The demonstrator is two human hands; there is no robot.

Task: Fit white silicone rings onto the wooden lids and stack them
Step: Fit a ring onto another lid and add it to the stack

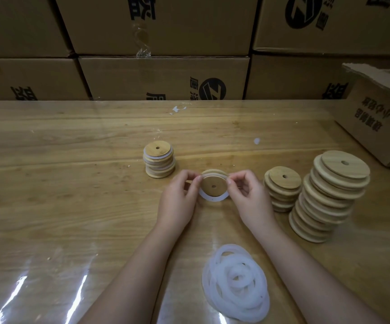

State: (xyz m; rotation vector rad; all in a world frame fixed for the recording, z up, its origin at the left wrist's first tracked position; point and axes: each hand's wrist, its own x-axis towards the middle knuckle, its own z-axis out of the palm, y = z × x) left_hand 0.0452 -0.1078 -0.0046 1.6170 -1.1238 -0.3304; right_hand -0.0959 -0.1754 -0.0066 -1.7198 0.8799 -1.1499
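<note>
- Lid (213, 186) held over mid bench (72, 183). Ring (212, 199) looks seated along the far edge and hangs loose on the near side.
- Left hand (180, 202) and right hand (247, 197) each pinch lid and ring at the sides.
- Risk: an uneven pull could twist the loose arc or snap it off.
- Risk: the tall stack (329, 195) leans, so a right-arm bump could topple it.
- Finished stack (159, 161) just beyond left hand, path open.
- Short stack (282, 188) beside right hand, spare rings (236, 281) near, box (381, 122) far right.

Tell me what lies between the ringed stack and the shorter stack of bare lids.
In the head view: the left hand and right hand, holding a wooden lid with a white ring partly on.
</note>
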